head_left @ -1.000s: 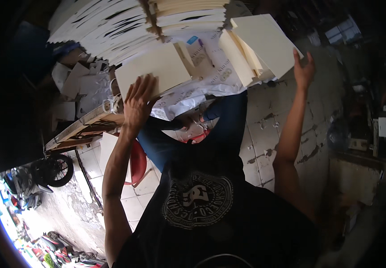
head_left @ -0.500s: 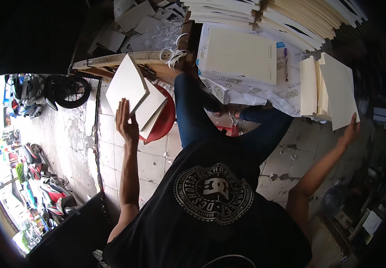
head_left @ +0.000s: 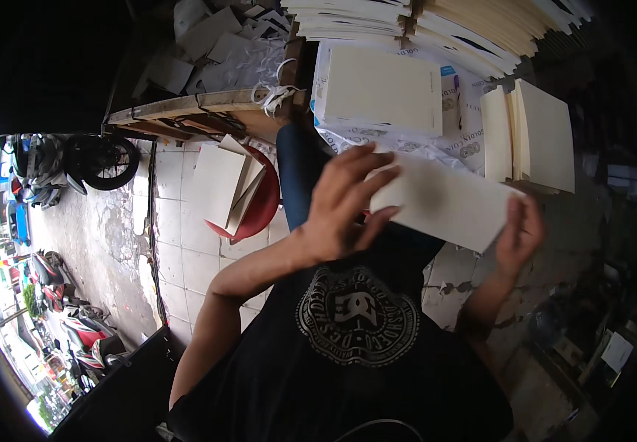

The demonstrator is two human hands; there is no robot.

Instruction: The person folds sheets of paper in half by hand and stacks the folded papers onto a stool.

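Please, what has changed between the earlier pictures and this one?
The left hand released a flat cream paper booklet, now on the red round stool, and moved right. The right hand brought a cream rectangular paper piece inward from the right pile. The cream paper block on the table stayed.

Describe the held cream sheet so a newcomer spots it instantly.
Find the white printed wrapping near the top, then look down toward the black shirt. Between them, a cream sheet slants down to the right. Unlike the neighbouring cream stack, it is lifted between left hand and right hand.
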